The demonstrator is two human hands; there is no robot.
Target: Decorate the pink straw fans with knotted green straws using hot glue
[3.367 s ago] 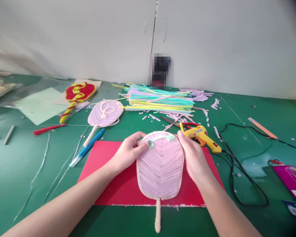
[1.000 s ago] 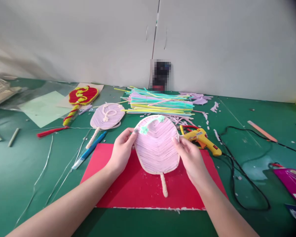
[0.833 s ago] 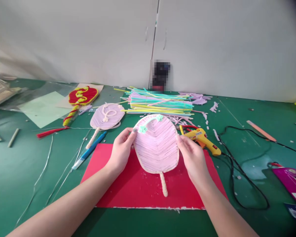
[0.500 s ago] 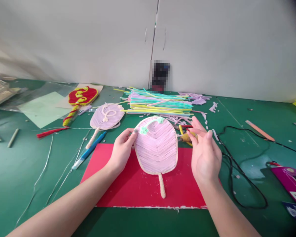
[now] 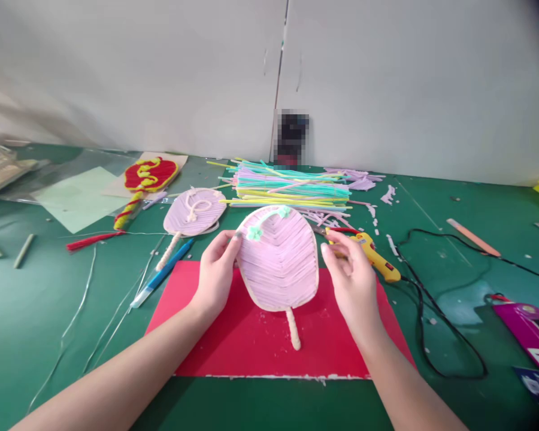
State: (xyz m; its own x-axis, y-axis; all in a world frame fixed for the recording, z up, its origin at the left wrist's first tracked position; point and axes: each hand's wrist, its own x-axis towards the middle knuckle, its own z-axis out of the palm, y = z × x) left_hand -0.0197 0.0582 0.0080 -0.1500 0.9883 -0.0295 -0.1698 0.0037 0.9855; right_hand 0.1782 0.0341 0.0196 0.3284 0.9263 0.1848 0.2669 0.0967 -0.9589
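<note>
In the head view my left hand (image 5: 215,269) pinches the upper left edge of a lilac fan (image 5: 281,269) with a cream rim. Near its top, a mint-green stem with small flowers (image 5: 255,232) decorates the face. The cream wrapped handle (image 5: 293,329) points down over a red board (image 5: 206,341). Just beyond the fan's right edge is my right hand (image 5: 353,281), its fingers apart and holding nothing that I can see. Partly hidden behind that hand lie a yellow glue gun (image 5: 379,258) and red-handled pliers (image 5: 344,230).
Behind the fan lies a pile of coloured pipe cleaners (image 5: 291,185). A second lilac fan (image 5: 195,212), a red and yellow fan (image 5: 150,175) and a blue pen (image 5: 164,272) are on the left. A black cord (image 5: 449,332) loops at right, beside a purple power strip (image 5: 527,329).
The fan and my left hand have shifted slightly left and up. My right hand has moved left and lower, closer to the fan's edge, uncovering more of the glue gun.
</note>
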